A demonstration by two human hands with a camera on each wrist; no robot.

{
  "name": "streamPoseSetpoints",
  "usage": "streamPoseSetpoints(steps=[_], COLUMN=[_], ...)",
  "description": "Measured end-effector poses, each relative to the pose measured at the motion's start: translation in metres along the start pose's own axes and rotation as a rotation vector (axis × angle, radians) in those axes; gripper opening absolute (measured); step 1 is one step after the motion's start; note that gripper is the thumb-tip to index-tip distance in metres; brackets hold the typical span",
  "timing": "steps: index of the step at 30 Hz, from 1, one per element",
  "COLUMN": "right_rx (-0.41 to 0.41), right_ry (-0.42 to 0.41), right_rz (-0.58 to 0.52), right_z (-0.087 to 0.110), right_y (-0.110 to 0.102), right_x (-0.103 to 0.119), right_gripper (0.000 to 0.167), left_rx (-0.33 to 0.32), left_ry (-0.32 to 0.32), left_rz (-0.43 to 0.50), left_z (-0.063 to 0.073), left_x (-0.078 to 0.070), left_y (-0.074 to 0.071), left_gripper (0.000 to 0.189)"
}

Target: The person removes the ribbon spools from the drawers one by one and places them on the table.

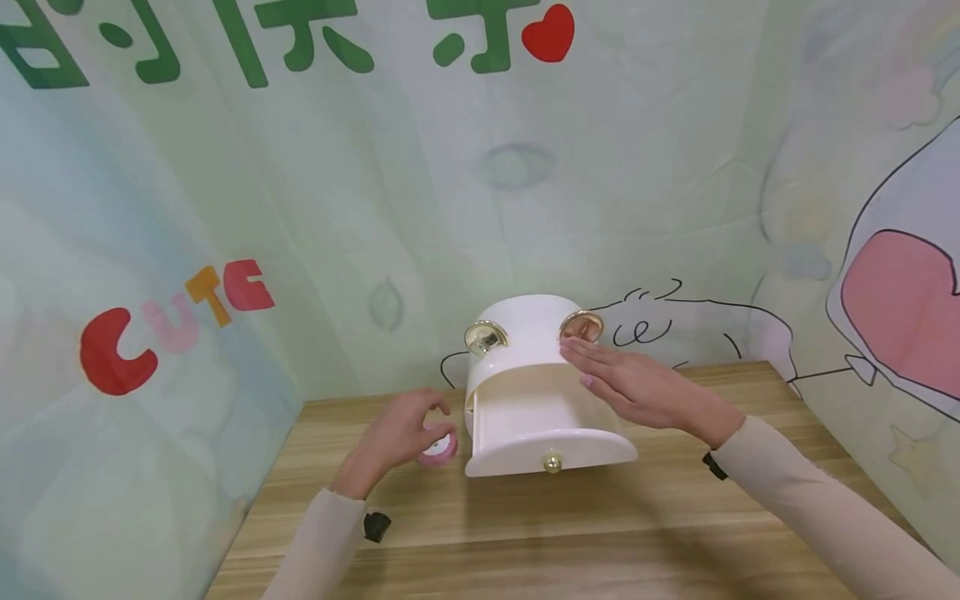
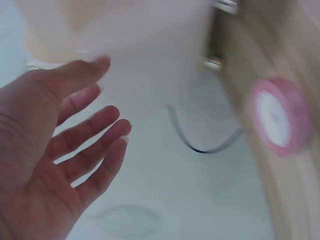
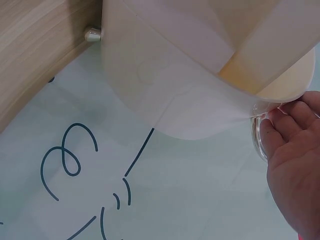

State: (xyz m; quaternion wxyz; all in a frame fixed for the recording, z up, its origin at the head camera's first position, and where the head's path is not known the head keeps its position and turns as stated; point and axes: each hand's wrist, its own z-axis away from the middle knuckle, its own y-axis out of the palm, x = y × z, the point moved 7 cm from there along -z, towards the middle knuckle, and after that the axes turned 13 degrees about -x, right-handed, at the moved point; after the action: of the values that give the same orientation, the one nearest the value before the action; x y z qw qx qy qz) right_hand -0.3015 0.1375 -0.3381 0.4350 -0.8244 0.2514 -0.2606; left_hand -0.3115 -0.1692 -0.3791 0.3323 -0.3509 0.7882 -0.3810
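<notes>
A white rounded box (image 1: 525, 321) with two round gold ears stands on the table, its drawer (image 1: 510, 457) pulled out toward me, a gold knob (image 1: 552, 462) on the front. My right hand (image 1: 641, 387) lies with straight fingers at the box's upper right, fingertips right at the right gold ear (image 1: 581, 327). In the right wrist view those fingers reach the box's rim beside the ear. Left of the box, my left hand (image 1: 397, 429) hovers with loosely bent fingers, holding nothing. Just by its thumb is a pink ribbon roll (image 2: 297, 120) with a white centre, standing on edge in the left wrist view.
The wood-grain table (image 1: 420, 533) stretches in front of the box. Behind and at both sides hangs a pale printed cloth (image 1: 420, 192) with letters and cartoon drawings, close to the back of the box. Short gold feet (image 3: 93, 34) hold the box up.
</notes>
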Motion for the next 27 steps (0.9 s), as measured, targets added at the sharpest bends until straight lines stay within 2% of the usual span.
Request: streamPoseSetpoints(steps=[5, 11, 17, 21, 24, 27], right_rx=[0.0, -0.001, 0.0, -0.011, -0.015, -0.013], right_ry=[0.005, 0.004, -0.004, -0.005, -0.003, -0.003], right_rz=[-0.007, -0.008, -0.012, -0.011, -0.014, -0.02], right_z=[-0.001, -0.001, -0.001, -0.001, -0.001, -0.001], right_y=[0.0, 0.001, 0.001, 0.0, 0.0, 0.0], right_x=[0.0, -0.001, 0.0, 0.0, 0.0, 0.001], right_gripper=[0.054, 0.054, 0.054, 0.054, 0.054, 0.054], left_rx=[-0.137, -0.277, -0.333, -0.357, -0.406, -0.474], left_ry=[-0.02, 0.089, 0.129, 0.169, 0.239, 0.314], left_rz=[0.045, 0.11, 0.259, 0.29, 0.218, 0.147], left_z=[0.0, 0.003, 0.012, 0.023, 0.035, 0.045], left_x=[-0.024, -0.059, -0.093, -0.121, -0.142, -0.161], left_y=[-0.027, -0.051, -0.071, -0.075, -0.069, -0.057], left_gripper=[0.02, 0.012, 0.014, 0.021, 0.029, 0.032])
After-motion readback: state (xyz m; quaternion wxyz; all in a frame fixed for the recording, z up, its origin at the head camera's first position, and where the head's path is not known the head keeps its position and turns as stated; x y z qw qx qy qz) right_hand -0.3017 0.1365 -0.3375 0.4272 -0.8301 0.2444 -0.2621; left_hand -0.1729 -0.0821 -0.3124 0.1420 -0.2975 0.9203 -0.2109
